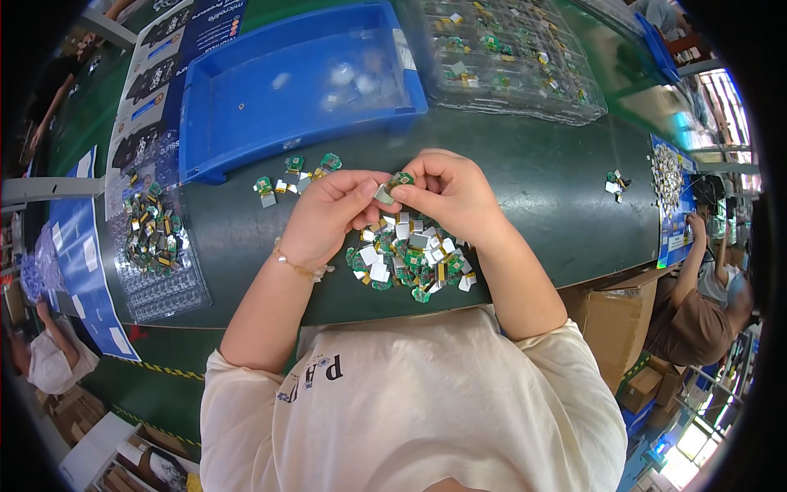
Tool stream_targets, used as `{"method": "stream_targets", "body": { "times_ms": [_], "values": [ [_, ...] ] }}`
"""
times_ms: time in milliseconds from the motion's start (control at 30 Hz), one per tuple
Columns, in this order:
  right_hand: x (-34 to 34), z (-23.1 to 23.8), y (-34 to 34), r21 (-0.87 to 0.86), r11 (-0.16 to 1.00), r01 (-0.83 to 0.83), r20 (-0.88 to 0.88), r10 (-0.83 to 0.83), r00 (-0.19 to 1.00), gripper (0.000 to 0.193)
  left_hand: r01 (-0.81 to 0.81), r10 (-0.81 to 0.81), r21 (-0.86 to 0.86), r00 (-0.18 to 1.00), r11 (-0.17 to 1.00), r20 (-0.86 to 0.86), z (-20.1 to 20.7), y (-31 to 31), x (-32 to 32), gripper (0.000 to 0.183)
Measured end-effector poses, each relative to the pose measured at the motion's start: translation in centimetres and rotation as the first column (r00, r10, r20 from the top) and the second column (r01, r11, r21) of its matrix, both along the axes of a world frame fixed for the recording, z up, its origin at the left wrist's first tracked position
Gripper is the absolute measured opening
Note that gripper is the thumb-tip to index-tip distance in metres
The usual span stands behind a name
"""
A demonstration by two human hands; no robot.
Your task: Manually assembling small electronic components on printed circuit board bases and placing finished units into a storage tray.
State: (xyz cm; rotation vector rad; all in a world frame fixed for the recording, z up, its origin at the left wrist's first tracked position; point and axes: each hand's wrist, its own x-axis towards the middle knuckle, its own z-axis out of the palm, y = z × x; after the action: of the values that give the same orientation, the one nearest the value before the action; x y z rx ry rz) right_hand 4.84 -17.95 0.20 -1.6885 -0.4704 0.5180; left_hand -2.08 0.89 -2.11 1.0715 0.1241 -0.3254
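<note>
Between my hands, above the green bench, is a small green circuit board (400,179) with a flat silvery-grey piece (384,195) beside it. My left hand (334,207) pinches the silvery piece between thumb and fingers. With thumb and bent forefinger, my right hand (447,190) grips the green board. Whether the two parts are joined is too small to tell. Just below my hands lies a loose pile of similar circuit boards (414,252) with silvery and white squares and amber strips. A few more boards (295,164) lie beyond my left hand.
A blue plastic bin (246,115) stands at the far left, next to stacked clear trays (508,61) holding boards. At left, more boards (153,225) rest on a clear tray (168,293). A small cluster (616,185) lies right. Co-workers sit at both sides; a cardboard box (615,324) stands lower right.
</note>
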Motion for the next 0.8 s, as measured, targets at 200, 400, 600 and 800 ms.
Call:
{"method": "stream_targets", "body": {
  "times_ms": [200,400,600,800],
  "values": [
    [-0.35,0.91,0.16,-0.071,0.997,0.033,0.138,-0.023,0.99,0.016,-0.038,0.038,-0.013,0.999,0.999,0.0,0.4,-0.29,-0.04,0.022],
    [-0.47,0.64,0.36,-0.066,0.996,0.06,0.217,-0.045,0.975,0.016,-0.058,0.058,-0.006,0.998,0.998,0.005,0.22,-0.3,-0.1,0.023],
    [-0.39,0.56,0.38,-0.13,0.987,0.095,0.295,-0.053,0.954,0.019,-0.07,0.07,0.014,0.998,0.997,-0.005,0.37,-0.37,-0.1,0.023],
    [-0.42,0.49,0.43,-0.144,0.983,0.112,0.352,-0.055,0.934,0.019,-0.077,0.078,0.036,0.997,0.996,-0.013,0.39,-0.39,-0.09,0.023]
  ]
}}
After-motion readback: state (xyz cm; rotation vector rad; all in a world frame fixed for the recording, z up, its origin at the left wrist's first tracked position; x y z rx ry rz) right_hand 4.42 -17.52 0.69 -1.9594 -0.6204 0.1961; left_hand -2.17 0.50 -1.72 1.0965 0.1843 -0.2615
